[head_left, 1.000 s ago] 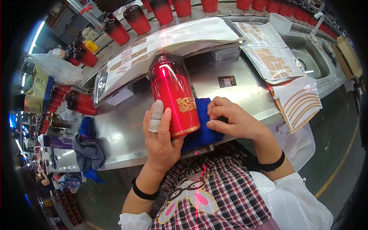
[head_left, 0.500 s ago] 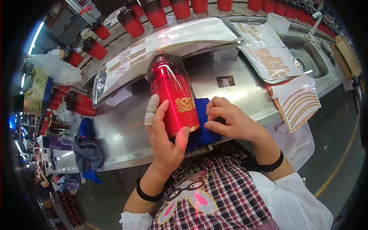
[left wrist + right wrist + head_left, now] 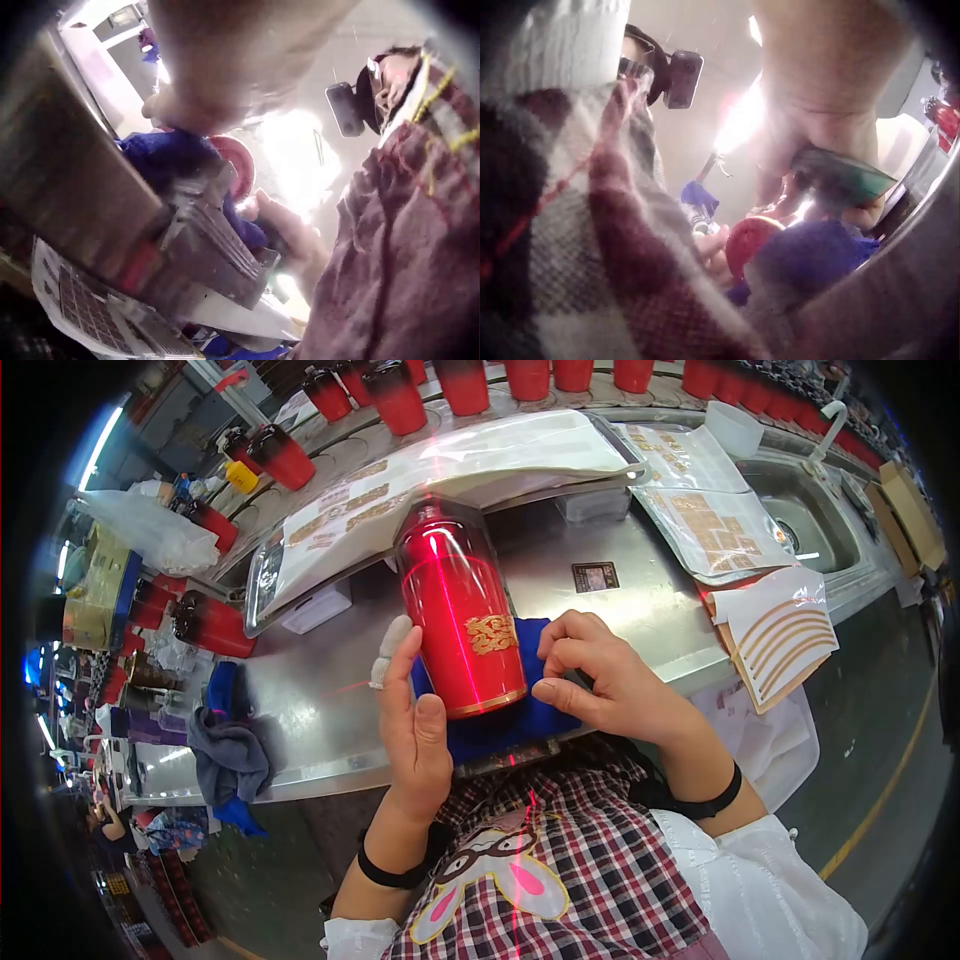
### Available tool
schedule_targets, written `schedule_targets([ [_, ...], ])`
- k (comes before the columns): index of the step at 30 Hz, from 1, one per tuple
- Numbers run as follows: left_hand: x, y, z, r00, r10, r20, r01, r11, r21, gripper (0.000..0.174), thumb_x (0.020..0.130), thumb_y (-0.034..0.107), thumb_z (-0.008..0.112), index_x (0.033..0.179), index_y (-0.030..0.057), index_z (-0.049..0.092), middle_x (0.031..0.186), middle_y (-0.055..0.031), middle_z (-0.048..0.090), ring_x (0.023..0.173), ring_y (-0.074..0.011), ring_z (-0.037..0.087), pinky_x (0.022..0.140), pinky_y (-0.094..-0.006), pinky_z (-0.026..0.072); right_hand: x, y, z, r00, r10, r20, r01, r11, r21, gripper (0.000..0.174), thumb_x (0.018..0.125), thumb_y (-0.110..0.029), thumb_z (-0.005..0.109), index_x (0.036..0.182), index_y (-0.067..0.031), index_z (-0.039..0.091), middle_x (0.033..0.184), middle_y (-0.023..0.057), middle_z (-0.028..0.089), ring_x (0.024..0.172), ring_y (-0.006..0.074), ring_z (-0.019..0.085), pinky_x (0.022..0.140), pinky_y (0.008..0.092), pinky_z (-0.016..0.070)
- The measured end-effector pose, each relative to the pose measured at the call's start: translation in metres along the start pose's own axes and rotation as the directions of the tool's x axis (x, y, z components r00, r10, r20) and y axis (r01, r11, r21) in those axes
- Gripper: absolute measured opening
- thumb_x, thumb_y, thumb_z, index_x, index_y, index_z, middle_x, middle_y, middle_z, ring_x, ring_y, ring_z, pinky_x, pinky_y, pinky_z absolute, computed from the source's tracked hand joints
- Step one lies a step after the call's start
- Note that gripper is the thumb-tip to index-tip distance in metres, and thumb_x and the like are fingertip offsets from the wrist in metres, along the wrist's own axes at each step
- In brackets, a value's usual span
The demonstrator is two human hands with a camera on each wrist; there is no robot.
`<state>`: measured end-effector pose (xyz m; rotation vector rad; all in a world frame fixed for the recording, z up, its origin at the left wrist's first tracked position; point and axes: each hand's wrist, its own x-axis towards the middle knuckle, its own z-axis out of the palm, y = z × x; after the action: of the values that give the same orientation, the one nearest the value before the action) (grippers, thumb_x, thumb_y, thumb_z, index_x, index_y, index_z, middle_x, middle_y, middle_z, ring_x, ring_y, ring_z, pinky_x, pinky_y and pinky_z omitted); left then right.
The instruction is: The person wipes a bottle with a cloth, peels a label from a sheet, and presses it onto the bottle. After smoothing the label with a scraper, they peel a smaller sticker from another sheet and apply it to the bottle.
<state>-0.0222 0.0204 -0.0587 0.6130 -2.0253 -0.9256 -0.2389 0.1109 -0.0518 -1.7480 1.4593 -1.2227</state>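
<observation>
A glossy red bottle (image 3: 465, 625) with a dark shoulder and a gold emblem (image 3: 491, 634) lies tilted over a blue cloth (image 3: 520, 715), base toward the person. Beside its lower left, my left hand (image 3: 412, 735) has straight fingers and a raised thumb, its fingertips right at the bottle's side. One finger wears a grey-white cover (image 3: 388, 650). My right hand (image 3: 615, 675) is curled just right of the base. In the right wrist view, a dark green flat piece (image 3: 844, 178) sits in its palm, under the curled fingers. The bottle's round base (image 3: 754, 238) shows below it.
A tray with white sheets of gold stickers (image 3: 440, 465) stands behind the bottle. More sticker sheets (image 3: 715, 525) and a sheet of curved gold strips (image 3: 785, 630) lie right, near the sink (image 3: 800, 510). Red bottles (image 3: 395, 405) line the conveyor. A grey cloth (image 3: 228, 745) hangs at left.
My left hand has loosened its grip on the bottle's base and drawn slightly left, thumb off it. The right hand has barely moved. Bottles on the conveyor have shifted rightward.
</observation>
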Motion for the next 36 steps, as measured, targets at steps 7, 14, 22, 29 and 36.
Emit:
schedule_targets([
  [7,-0.011,-0.01,0.001,0.996,-0.093,-0.006,0.092,0.99,-0.103,0.068,0.101,0.035,0.053,0.15,-0.0038,0.028,0.156,-0.0233,0.027,0.145,-0.0338,0.027,0.119,-0.0427,0.0187,0.006,-0.001,0.013,1.0,-0.008,0.022,0.008,1.0,-0.024,0.028,0.085,-0.026,0.076,0.084,-0.0022,0.062,0.105,0.0132,0.053,0.105,0.0318,0.05,0.092,0.0405,0.0432],
  [14,-0.01,-0.01,0.0,0.995,-0.095,0.018,0.097,0.979,-0.18,0.071,0.099,0.034,0.056,0.151,-0.0029,0.025,0.156,-0.0227,0.027,0.145,-0.0332,0.026,0.119,-0.0429,0.0196,0.005,0.0,0.013,0.999,0.007,0.034,-0.006,0.999,-0.038,0.031,0.085,-0.028,0.076,0.083,-0.0016,0.061,0.106,0.0133,0.054,0.107,0.032,0.05,0.093,0.0406,0.0436],
  [22,-0.005,-0.007,0.004,0.992,-0.121,-0.024,0.12,0.991,-0.061,0.08,0.093,0.035,0.064,0.151,-0.0018,0.024,0.149,-0.0168,0.034,0.139,-0.0263,0.033,0.116,-0.0393,0.0236,0.005,0.0,0.012,0.999,0.008,0.032,-0.007,1.0,-0.013,0.03,0.085,-0.028,0.076,0.083,-0.0026,0.061,0.105,0.0125,0.053,0.106,0.0311,0.05,0.092,0.0401,0.0435],
  [29,-0.001,0.002,0.007,0.991,-0.117,-0.06,0.114,0.992,-0.053,0.08,0.091,0.036,0.068,0.147,-0.0046,0.029,0.146,-0.0238,0.036,0.137,-0.0343,0.035,0.115,-0.0432,0.0262,0.005,0.002,0.01,1.0,-0.001,0.028,0.0,1.0,0.027,0.028,0.085,-0.027,0.076,0.084,-0.003,0.061,0.103,0.0116,0.053,0.103,0.0301,0.051,0.091,0.0393,0.0435],
  [36,0.004,0.007,0.008,0.997,-0.025,-0.071,0.04,0.972,0.231,0.083,0.083,0.021,0.073,0.147,-0.0063,0.028,0.147,-0.0288,0.036,0.137,-0.0416,0.035,0.115,-0.0469,0.0264,0.001,0.006,0.007,0.999,-0.001,0.04,0.0,1.0,0.023,0.028,0.087,-0.027,0.075,0.087,-0.0037,0.06,0.106,0.0096,0.053,0.102,0.0248,0.051,0.089,0.0358,0.043],
])
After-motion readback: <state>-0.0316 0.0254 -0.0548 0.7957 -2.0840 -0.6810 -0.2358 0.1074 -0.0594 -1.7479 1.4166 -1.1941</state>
